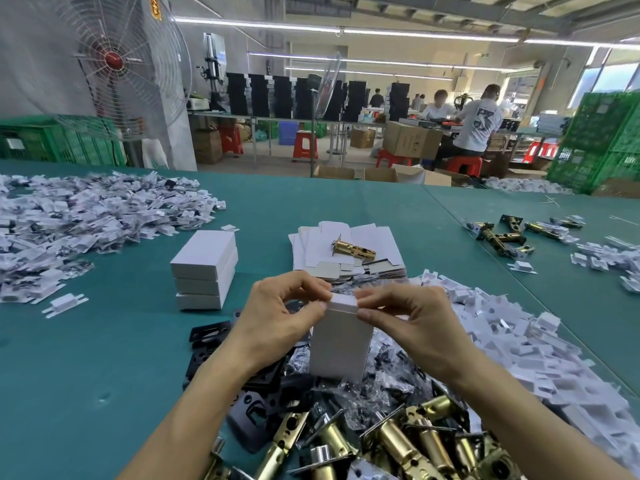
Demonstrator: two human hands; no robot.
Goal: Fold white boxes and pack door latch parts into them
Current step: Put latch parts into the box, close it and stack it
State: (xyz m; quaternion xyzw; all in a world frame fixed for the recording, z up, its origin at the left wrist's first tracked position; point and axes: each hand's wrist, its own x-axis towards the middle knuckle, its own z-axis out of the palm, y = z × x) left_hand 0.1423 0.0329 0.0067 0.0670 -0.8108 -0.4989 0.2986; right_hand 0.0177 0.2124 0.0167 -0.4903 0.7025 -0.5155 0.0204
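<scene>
A small white box (341,344) stands upright in mid-air over the parts pile. My left hand (280,313) pinches its top left edge, and my right hand (405,318) pinches its top right edge, with the top flap between the fingertips. Brass door latches (398,441) lie heaped below my forearms, beside black strike plates (256,386) and small clear bags of screws (388,379). Behind the box lies a stack of flat unfolded white boxes (346,251) with one brass latch (353,250) resting on it. Three closed white boxes (204,270) are stacked to the left.
The green table (121,358) holds a big heap of white card inserts (76,223) at far left and another (519,344) at right. More brass latches (502,235) lie far right. A large fan (114,60) and green crates stand behind; people work at distant tables.
</scene>
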